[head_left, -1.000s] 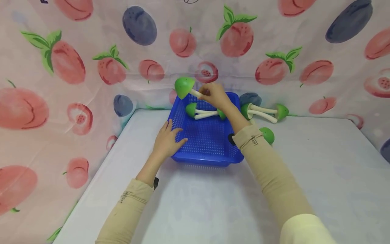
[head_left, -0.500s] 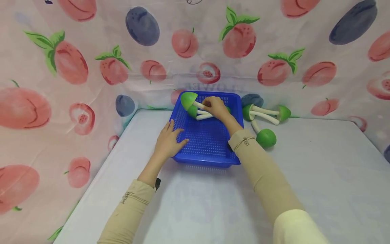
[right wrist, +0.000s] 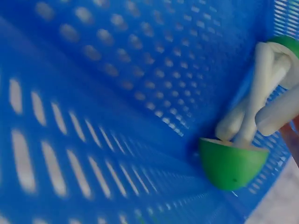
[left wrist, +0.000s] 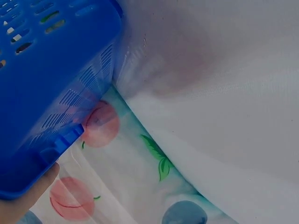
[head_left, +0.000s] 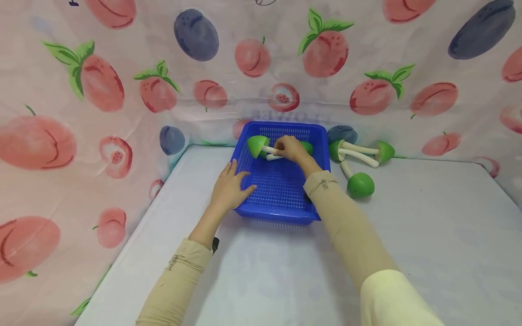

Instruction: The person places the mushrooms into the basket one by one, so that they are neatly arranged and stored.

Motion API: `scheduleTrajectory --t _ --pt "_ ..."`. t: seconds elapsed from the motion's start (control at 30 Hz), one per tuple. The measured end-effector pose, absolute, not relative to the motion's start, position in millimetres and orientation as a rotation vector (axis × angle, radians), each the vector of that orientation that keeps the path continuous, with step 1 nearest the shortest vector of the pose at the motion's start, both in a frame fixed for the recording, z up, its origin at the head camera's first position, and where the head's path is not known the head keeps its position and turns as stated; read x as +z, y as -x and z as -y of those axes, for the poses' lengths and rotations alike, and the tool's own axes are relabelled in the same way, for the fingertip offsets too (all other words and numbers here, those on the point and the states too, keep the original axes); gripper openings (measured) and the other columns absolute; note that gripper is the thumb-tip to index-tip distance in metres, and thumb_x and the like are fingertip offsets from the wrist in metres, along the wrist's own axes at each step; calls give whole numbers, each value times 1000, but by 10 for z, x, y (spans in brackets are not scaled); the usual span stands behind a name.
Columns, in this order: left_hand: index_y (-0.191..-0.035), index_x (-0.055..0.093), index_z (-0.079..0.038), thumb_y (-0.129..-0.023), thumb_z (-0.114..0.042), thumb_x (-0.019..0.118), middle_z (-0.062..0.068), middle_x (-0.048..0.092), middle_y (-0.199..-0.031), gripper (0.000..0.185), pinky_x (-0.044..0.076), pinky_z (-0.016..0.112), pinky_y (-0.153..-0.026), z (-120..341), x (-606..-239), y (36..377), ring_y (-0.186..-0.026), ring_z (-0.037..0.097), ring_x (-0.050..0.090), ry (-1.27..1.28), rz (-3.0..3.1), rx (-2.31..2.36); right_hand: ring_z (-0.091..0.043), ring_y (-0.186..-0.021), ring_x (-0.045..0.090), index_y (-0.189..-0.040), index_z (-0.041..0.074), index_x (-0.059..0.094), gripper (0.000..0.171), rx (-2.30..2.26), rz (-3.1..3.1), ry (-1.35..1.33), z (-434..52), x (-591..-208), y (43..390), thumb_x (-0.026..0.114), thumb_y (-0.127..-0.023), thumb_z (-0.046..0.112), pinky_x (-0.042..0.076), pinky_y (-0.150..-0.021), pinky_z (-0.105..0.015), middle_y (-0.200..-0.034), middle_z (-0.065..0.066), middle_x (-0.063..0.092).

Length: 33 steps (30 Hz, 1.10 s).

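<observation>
Right hand (head_left: 290, 148): gripped green-capped mushroom (head_left: 258, 146) by stem, lowered since 1 s ago into far end of blue basket (head_left: 277, 213) w/ others. Left hand (head_left: 229, 189): fingers flat on basket's near-left rim. Three mushrooms remained on table (head_left: 428, 226), right.

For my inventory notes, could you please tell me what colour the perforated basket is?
The basket is bright blue, clearest in the head view.
</observation>
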State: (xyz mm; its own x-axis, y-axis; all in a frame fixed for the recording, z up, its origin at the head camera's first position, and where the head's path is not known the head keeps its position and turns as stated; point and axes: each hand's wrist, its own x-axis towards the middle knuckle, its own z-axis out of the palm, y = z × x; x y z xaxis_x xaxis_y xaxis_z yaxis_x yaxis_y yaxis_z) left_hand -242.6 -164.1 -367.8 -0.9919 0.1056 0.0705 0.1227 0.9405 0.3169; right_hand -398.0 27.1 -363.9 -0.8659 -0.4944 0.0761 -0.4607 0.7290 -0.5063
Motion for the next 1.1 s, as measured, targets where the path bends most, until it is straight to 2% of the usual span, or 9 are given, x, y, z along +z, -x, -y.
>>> scheduleTrajectory --t 0.3,0.37,0.53,0.63,0.73,0.83,0.93,1.0,1.1 --pt "-133 53 -10 -91 -44 56 22 18 -155 54 18 49 -118 1586 -3686 2409 -146 35 12 186 3045 -516 -35 -93 63 -100 -6 69 23 -828 -2801 805 -302 -3827 4062 67 -87 13 51 -83 -44 -100 -23 69" --pt "-133 54 -10 -91 -44 56 22 18 -155 54 18 50 -117 1586 -3686 2415 -146 35 12 180 3040 -527 -31 -93 64 -101 -1 70 23 -792 -2762 842 -332 -3847 4128 68 -87 17 51 -84 -43 -98 -18 70" --pt "-133 53 -11 -91 -45 56 21 16 -156 54 17 50 -118 1595 -3673 2425 -146 34 11 166 3038 -533 -19 -80 62 -91 11 73 23 -688 -2702 1002 -420 -4353 4753 74 -80 32 51 -72 -34 -86 -4 70" --pt "-133 53 -12 -91 -45 56 21 17 -156 54 16 49 -118 1603 -3668 2431 -146 34 11 164 3034 -531 -19 -77 60 -85 10 72 21 -608 -2698 971 -385 -4449 4859 77 -78 30 50 -69 -33 -84 -4 68" --pt "-133 53 -11 -91 -45 56 21 17 -156 54 16 49 -118 1608 -3664 2436 -146 34 11 163 3034 -523 -25 -88 61 -93 1 70 19 -474 -2689 846 -291 -4063 4440 71 -83 17 51 -82 -39 -95 -13 69" --pt "-134 53 -11 -91 -45 55 21 18 -156 55 15 49 -118 1613 -3665 2441 -146 34 10 162 3041 -517 -26 -88 61 -94 -3 69 17 -479 -2704 846 -279 -3880 4204 68 -85 11 51 -82 -38 -96 -16 68" --pt "-134 53 -11 -91 -44 56 21 18 -156 54 15 50 -118 1617 -3668 2446 -146 35 10 166 3043 -517 -27 -92 62 -100 3 69 21 -520 -2696 845 -280 -4030 4355 72 -83 14 50 -83 -40 -101 -15 68" --pt "-134 53 -11 -91 -44 55 21 18 -155 54 15 50 -118 1623 -3670 2444 -146 35 10 168 3045 -517 -27 -101 62 -109 8 68 30 -528 -2647 834 -276 -4188 4542 74 -81 20 48 -91 -43 -109 -13 68" --pt "-134 53 -11 -91 -43 55 22 17 -155 53 16 51 -118 1632 -3665 2432 -146 35 10 168 3049 -516 -23 -97 63 -110 17 68 37 -546 -2655 916 -279 -4543 4871 78 -76 26 45 -88 -47 -106 -8 69"
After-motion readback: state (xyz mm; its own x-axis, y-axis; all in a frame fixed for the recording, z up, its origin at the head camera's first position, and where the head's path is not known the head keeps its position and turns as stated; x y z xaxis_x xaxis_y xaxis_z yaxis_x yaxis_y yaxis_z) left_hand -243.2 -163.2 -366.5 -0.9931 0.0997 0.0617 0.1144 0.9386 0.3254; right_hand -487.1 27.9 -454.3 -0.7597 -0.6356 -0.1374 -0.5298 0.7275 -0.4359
